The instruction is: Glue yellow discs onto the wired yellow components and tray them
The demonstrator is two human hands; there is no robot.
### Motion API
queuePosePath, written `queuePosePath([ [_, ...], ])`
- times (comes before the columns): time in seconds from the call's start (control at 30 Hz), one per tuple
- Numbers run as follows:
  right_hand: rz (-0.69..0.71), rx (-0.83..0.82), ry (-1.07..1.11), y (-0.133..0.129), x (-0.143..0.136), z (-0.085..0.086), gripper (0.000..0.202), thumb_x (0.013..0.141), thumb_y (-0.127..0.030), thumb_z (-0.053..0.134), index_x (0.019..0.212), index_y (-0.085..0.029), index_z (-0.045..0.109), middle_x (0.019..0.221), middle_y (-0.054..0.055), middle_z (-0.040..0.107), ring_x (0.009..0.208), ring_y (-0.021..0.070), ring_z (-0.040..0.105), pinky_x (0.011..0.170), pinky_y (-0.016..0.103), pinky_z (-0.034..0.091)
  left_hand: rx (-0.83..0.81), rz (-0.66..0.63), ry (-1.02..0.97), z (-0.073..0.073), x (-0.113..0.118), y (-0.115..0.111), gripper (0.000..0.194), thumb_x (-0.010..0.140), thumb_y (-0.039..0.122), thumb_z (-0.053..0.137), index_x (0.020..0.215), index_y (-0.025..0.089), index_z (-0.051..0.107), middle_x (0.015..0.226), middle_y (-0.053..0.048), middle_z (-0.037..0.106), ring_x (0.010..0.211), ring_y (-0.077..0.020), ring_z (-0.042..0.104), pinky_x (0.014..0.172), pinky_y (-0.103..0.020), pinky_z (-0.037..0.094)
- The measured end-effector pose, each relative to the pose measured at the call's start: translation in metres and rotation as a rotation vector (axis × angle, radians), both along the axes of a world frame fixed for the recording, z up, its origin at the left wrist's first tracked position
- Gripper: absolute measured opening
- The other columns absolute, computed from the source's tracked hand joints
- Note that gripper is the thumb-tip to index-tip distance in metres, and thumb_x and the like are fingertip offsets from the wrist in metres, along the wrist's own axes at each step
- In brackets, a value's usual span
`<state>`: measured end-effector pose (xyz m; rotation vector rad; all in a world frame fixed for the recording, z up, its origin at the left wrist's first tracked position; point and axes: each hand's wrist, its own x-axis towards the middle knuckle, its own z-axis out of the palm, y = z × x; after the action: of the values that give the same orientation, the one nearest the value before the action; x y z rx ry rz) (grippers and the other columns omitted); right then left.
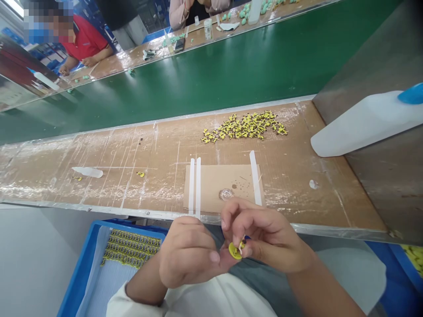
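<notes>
My left hand point(190, 255) and my right hand point(267, 233) meet just in front of the bench edge. Between their fingertips is a small yellow piece point(235, 251) with a round yellow disc and dark brown bits. My right thumb and finger pinch its upper side, while the left fingertips press against the disc from the left. Part of the piece is hidden by fingers. Beyond the hands, a cardboard sheet point(211, 193) is held by white tape strips and carries a small clear round dish point(226, 194) of glue-like look.
A heap of small yellow and brown pieces point(246, 126) lies at the bench's far side. Left are a white pointed tube point(88, 171) and a blue tray point(74, 281) with rows of yellow pieces. A white bottle point(363, 123) leans right. Past the green belt point(198, 79), other people sit.
</notes>
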<state>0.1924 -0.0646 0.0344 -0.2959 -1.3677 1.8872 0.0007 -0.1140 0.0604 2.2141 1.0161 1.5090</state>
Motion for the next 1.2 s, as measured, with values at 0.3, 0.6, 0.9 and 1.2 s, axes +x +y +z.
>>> queuePosePath([
  [0.3,-0.007,0.069,-0.032,0.0016,0.0015,0.0017,0.004,0.089,-0.022,0.07,0.092,-0.02,0.071,0.102,0.008,0.058,0.094,0.0173,0.061,0.082,0.03,0.051,0.022,-0.051,0.111,-0.0005,-0.0053,0.0027,0.023,0.075,0.015,0.079,0.091,0.019,0.063,0.069,0.005,0.056,0.05,-0.0075,0.057,0.046,-0.024,0.049],
  [0.6,-0.002,0.114,0.038,0.003,-0.0051,0.0027,0.005,0.089,-0.02,0.069,0.091,-0.016,0.068,0.102,0.009,0.06,0.092,0.0155,0.058,0.081,0.028,0.049,-0.025,-0.062,0.124,0.003,0.0032,0.0049,0.008,0.087,0.019,0.065,0.08,0.019,0.061,0.072,0.003,0.049,0.059,-0.009,0.048,0.055,-0.024,0.047],
  [0.9,0.045,0.11,-0.019,0.0029,-0.0035,0.0021,0.005,0.09,-0.02,0.067,0.092,-0.016,0.066,0.104,0.009,0.058,0.092,0.016,0.057,0.082,0.03,0.049,-0.049,-0.093,0.181,0.0056,0.0027,0.0068,0.012,0.087,0.019,0.064,0.077,0.018,0.058,0.071,0.003,0.047,0.057,-0.0084,0.045,0.055,-0.023,0.046],
  [1.2,0.087,0.088,-0.025,0.0037,-0.003,0.0021,0.005,0.089,-0.019,0.068,0.091,-0.015,0.065,0.103,0.009,0.057,0.089,0.0151,0.056,0.078,0.029,0.048,-0.027,-0.124,0.185,0.0044,0.0023,0.0068,0.011,0.086,0.016,0.065,0.076,0.017,0.059,0.07,0.003,0.052,0.056,-0.0082,0.05,0.055,-0.024,0.048],
])
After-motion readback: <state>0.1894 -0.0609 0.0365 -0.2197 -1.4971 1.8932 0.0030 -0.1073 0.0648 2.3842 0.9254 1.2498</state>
